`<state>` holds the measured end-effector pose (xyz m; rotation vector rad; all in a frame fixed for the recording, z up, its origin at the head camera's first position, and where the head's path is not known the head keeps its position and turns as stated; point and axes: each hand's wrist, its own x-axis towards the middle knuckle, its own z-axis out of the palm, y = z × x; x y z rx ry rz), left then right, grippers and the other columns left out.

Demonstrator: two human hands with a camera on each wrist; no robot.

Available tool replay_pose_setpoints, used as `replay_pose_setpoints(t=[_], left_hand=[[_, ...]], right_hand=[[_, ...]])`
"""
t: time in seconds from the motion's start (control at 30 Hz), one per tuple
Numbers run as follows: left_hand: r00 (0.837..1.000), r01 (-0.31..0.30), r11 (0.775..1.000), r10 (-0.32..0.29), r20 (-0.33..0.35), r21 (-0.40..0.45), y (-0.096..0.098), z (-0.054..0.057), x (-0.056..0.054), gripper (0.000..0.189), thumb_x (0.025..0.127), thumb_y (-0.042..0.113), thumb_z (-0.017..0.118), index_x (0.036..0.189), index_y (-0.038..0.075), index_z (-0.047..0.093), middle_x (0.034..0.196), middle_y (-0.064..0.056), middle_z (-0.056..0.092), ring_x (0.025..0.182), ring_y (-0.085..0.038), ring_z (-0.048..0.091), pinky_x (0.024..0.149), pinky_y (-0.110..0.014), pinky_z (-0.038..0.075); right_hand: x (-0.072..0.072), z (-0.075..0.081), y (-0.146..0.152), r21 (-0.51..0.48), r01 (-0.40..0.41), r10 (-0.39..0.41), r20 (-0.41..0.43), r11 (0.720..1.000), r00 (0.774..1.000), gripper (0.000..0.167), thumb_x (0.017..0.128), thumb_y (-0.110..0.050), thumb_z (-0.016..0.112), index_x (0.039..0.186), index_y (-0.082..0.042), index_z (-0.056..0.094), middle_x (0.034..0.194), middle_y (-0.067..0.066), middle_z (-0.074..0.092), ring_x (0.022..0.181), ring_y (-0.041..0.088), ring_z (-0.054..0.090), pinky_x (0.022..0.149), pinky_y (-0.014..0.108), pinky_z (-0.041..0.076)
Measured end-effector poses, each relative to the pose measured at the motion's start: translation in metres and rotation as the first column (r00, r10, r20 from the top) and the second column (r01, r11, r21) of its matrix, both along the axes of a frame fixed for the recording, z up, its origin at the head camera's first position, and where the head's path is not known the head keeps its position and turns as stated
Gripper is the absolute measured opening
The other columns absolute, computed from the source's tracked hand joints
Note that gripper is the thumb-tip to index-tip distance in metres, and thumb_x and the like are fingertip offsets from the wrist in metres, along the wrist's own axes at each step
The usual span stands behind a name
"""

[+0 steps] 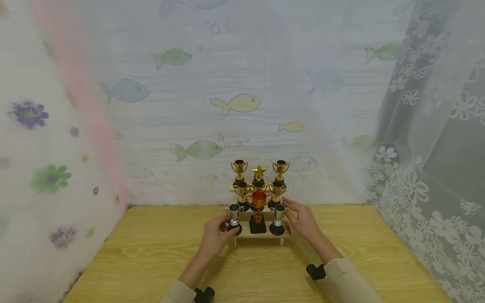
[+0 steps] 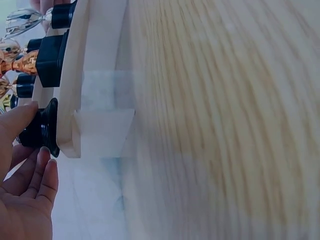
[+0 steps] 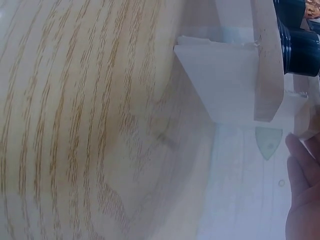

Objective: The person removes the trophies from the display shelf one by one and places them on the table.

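Note:
A small tiered wooden stand (image 1: 261, 236) carries rows of miniature trophies. At the left end of its lowest step is a silver trophy cup (image 1: 234, 210), whose black base (image 2: 45, 125) my left hand (image 1: 214, 236) pinches between thumb and fingers. An orange trophy cup (image 1: 259, 199) on a square black base stands in the middle of that step, with another silver trophy cup (image 1: 278, 211) at the right end. My right hand (image 1: 304, 221) is beside the stand's right side, fingers extended, fingertips right at the end of the middle step.
Gold trophy cups (image 1: 278, 189) fill the middle step. On the top step, a gold star trophy (image 1: 259, 171) stands between two gold cups. The stand rests on a wood-grain table (image 1: 151, 252), in front of a fish-patterned curtain (image 1: 235, 63). A lace-flowered curtain (image 1: 420, 185) hangs at the right.

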<state>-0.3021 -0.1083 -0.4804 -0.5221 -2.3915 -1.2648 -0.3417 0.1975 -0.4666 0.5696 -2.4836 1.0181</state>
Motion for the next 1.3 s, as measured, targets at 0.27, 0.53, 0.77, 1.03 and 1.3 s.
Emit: replay_pose_setpoints(t=[0.27,0.53,0.77,1.03,1.3], left_hand=[[1.0,-0.002,1.0,0.002,-0.017,0.002,-0.006,0.0,0.003,0.017,0.085,0.012,0.085,0.099,0.008,0.075,0.091,0.0,0.072,0.072,-0.01,0.057,0.065,-0.024,0.052],[0.999,-0.031,1.0,0.031,0.039,0.001,-0.011,0.003,0.006,0.018,0.085,0.013,0.085,0.099,0.012,0.076,0.092,0.004,0.071,0.074,-0.009,0.057,0.067,-0.024,0.052],[0.998,-0.051,0.999,0.052,0.032,-0.014,-0.016,0.001,0.007,0.018,0.083,0.012,0.086,0.098,0.011,0.075,0.091,0.004,0.07,0.071,-0.006,0.055,0.065,-0.023,0.051],[0.996,-0.076,0.997,0.077,0.048,-0.008,-0.02,0.001,0.008,0.019,0.083,0.012,0.086,0.099,0.012,0.076,0.09,0.005,0.07,0.072,-0.007,0.056,0.066,-0.024,0.051],[0.995,-0.084,0.996,0.084,0.062,0.009,-0.025,0.001,0.008,0.019,0.082,0.011,0.087,0.099,0.011,0.076,0.089,0.005,0.071,0.073,-0.01,0.057,0.066,-0.024,0.05]], right_hand=[[0.0,-0.001,-0.001,-0.006,0.006,-0.006,0.003,1.0,1.0,0.035,0.1,-0.005,0.061,0.133,0.007,0.064,0.141,0.019,0.06,0.131,0.043,0.054,0.105,0.059,0.044],[-0.001,-0.001,0.0,-0.001,0.007,-0.007,-0.001,1.0,1.0,0.035,0.1,-0.005,0.061,0.133,0.007,0.064,0.14,0.019,0.061,0.13,0.043,0.055,0.104,0.059,0.045],[-0.001,-0.002,0.0,0.003,0.008,-0.008,-0.01,1.0,1.0,0.035,0.1,-0.005,0.061,0.132,0.007,0.064,0.14,0.019,0.061,0.13,0.043,0.055,0.105,0.059,0.045],[-0.001,-0.002,0.0,-0.003,0.007,-0.007,-0.013,1.0,1.0,0.034,0.1,-0.004,0.061,0.132,0.007,0.065,0.14,0.019,0.061,0.13,0.043,0.055,0.105,0.059,0.044],[0.0,-0.002,-0.001,-0.001,0.011,-0.011,-0.009,1.0,1.0,0.033,0.1,-0.005,0.06,0.131,0.006,0.065,0.14,0.018,0.061,0.13,0.042,0.055,0.105,0.059,0.045]])
